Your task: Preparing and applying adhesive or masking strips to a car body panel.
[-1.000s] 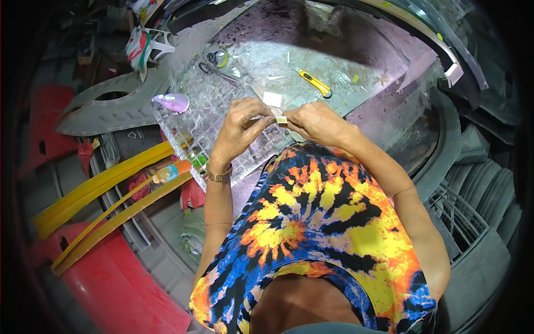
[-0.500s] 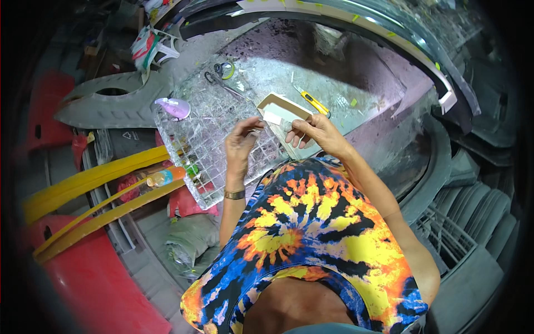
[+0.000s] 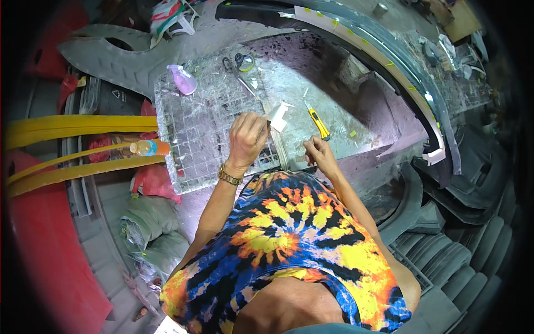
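Observation:
My left hand (image 3: 247, 138), with a gold watch at the wrist, is closed over the wire-grid part of the worktop. A small white cardboard piece (image 3: 280, 117) with a notched edge sticks out from its fingers. To the right, my right hand (image 3: 321, 153) has its fingers curled and thumb and forefinger close together; anything in them is too small to make out. Just beyond it lies a yellow-and-black utility knife (image 3: 318, 123) with its blade pointing away. Scissors (image 3: 238, 75) and a roll of tape (image 3: 246, 62) lie farther back.
A purple spray bottle (image 3: 182, 80) stands at the worktop's (image 3: 189, 133) far left. A long curved dark panel (image 3: 367, 42) arches across the far right side. Yellow strips (image 3: 83, 131) and an orange drink bottle (image 3: 149, 148) are on the left; stacked grey panels (image 3: 434, 256) are at the lower right.
The open box that was between my hands no longer shows in that shape; a white cardboard piece now shows at my left hand. That hand has closed. My right hand has drawn back from the box.

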Demonstrator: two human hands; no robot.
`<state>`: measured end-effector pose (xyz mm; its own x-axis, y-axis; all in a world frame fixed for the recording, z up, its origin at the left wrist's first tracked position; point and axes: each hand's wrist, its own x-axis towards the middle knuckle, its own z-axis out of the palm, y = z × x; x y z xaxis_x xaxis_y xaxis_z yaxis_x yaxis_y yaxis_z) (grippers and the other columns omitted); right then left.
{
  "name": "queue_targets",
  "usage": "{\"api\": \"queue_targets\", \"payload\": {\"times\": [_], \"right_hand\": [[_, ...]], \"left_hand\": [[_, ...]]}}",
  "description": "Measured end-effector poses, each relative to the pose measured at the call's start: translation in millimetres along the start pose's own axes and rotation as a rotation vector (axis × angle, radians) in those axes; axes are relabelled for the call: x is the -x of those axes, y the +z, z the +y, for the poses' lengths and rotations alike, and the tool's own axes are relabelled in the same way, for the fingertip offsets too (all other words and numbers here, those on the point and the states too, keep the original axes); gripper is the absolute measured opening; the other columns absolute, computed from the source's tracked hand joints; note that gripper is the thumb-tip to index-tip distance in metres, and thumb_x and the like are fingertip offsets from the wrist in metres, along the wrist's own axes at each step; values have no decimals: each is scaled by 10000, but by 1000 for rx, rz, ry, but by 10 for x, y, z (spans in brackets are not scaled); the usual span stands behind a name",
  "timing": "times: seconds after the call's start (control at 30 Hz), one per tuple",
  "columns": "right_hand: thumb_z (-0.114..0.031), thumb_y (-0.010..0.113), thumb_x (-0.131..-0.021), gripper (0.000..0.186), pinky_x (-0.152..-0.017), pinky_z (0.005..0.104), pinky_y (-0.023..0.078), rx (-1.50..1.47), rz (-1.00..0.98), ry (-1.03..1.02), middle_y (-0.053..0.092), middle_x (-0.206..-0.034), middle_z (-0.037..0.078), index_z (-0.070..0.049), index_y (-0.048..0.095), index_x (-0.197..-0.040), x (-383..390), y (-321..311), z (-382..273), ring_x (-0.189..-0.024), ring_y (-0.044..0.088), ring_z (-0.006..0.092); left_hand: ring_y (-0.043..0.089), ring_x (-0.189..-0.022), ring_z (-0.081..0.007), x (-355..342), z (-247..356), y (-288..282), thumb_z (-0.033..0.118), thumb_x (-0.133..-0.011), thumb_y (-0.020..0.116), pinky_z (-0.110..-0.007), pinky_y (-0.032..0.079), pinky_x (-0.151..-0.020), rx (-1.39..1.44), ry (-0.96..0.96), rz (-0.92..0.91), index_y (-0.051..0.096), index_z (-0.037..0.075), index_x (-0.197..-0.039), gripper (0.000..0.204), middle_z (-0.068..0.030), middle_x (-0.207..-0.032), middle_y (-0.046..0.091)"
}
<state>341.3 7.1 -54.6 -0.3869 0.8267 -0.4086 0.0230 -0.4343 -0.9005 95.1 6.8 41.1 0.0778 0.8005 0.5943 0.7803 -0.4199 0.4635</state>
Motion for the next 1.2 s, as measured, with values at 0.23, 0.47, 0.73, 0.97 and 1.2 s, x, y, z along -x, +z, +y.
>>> {"api": "queue_targets", "payload": {"times": [0.23,0.47,0.73,0.97,1.2], "right_hand": [[-261,586,-985,286,-462,228,395,33,-12,45,526,-617,2,-63,481,-808,122,184,-88,-498,488,66],[-302,570,-991,349,-460,242,378,202,-100,148,522,-583,8,-62,495,-749,29,143,-41,-508,492,66],[-203,636,-934,215,-518,258,447,231,-179,50,561,-679,18,-51,513,-845,-79,67,306,-572,550,90],[-292,568,-985,320,-478,265,426,412,-553,103,565,-617,15,-36,553,-793,-279,409,681,-517,518,87],[-251,568,-989,319,-457,242,418,226,-503,44,571,-618,20,-46,525,-749,-344,669,412,-511,539,83]], "left_hand": [[592,-742,-286,94,-94,-21,-61,-712,698,-381,474,-655,-34,0,-6,659,0,-910,211,-106,-829,611],[514,-640,-207,431,-114,-24,-37,-796,679,-313,422,-583,307,-406,132,593,-31,-772,89,-88,-731,538],[463,-594,-149,1079,82,-235,-18,-833,682,-285,386,-555,223,-710,83,570,-26,-740,145,-66,-692,504],[537,-613,-208,1400,502,-482,-44,-786,665,-303,428,-569,54,-751,230,569,-25,-734,110,-101,-687,553],[544,-648,-298,1283,899,-531,23,-721,687,-377,458,-596,87,-543,26,538,7,-689,153,-111,-706,541]]}}
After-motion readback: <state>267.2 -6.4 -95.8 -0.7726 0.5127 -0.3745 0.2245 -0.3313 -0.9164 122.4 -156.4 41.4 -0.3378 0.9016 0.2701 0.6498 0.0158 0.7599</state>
